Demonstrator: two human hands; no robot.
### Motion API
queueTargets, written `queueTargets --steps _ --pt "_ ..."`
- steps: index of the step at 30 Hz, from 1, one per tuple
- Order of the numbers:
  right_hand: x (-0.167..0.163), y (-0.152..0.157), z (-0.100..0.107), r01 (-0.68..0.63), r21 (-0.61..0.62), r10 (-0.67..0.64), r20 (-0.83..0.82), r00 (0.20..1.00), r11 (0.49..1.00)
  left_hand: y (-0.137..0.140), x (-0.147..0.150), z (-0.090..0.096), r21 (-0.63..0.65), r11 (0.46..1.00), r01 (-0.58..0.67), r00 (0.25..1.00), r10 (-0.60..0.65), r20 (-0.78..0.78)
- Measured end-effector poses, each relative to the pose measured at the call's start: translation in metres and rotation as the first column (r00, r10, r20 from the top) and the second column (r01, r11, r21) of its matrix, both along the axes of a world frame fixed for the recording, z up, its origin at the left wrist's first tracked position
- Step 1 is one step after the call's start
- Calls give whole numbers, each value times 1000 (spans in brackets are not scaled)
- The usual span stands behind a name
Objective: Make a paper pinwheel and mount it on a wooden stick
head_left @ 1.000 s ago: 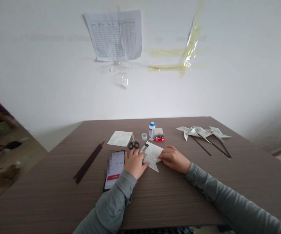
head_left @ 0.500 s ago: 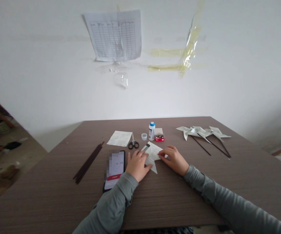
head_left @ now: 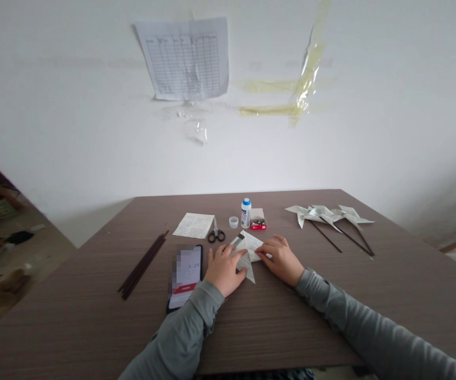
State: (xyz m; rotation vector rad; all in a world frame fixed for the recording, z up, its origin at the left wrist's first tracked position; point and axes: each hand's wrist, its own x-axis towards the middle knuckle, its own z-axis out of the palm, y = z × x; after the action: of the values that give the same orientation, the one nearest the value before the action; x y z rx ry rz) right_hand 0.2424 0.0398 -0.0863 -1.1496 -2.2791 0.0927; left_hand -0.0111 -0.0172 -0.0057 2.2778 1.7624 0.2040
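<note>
Two bare hands rest on a folded paper (head_left: pixel 250 244), around the middle of a brown surface (head_left: pixel 252 327). Its longer axis runs from a tip toward the far edge to one toward the near edge, the near tip slightly right. The left hand (head_left: pixel 225 269), fingers spread and gripping nothing, covers the paper's left side. The right hand (head_left: pixel 283 261) meets its right side, thumb and fingers pinched together on the paper there. Both touch it, so neither is nearer. A phone (head_left: pixel 188 274) lies just beside the left hand, toward the left edge; scissors (head_left: pixel 216 227) lie toward the far edge.
</note>
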Motion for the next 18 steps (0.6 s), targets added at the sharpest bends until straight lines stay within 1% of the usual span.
queueTargets --steps 4,11,15,18 --pt "-2 0 0 6 -1 -6 5 1000 1000 -1 2 3 -5 1000 -1 1000 1 -6" --pt "-1 1 0 -4 37 4 5 1000 999 -5 8 7 -11 1000 -17 999 17 -32" --pt "-2 0 3 0 23 -1 11 1000 1000 -5 9 8 -10 1000 -27 999 26 -30" --pt "-3 -2 6 19 -20 -19 14 1000 1000 -5 9 9 -15 1000 -18 999 17 -34"
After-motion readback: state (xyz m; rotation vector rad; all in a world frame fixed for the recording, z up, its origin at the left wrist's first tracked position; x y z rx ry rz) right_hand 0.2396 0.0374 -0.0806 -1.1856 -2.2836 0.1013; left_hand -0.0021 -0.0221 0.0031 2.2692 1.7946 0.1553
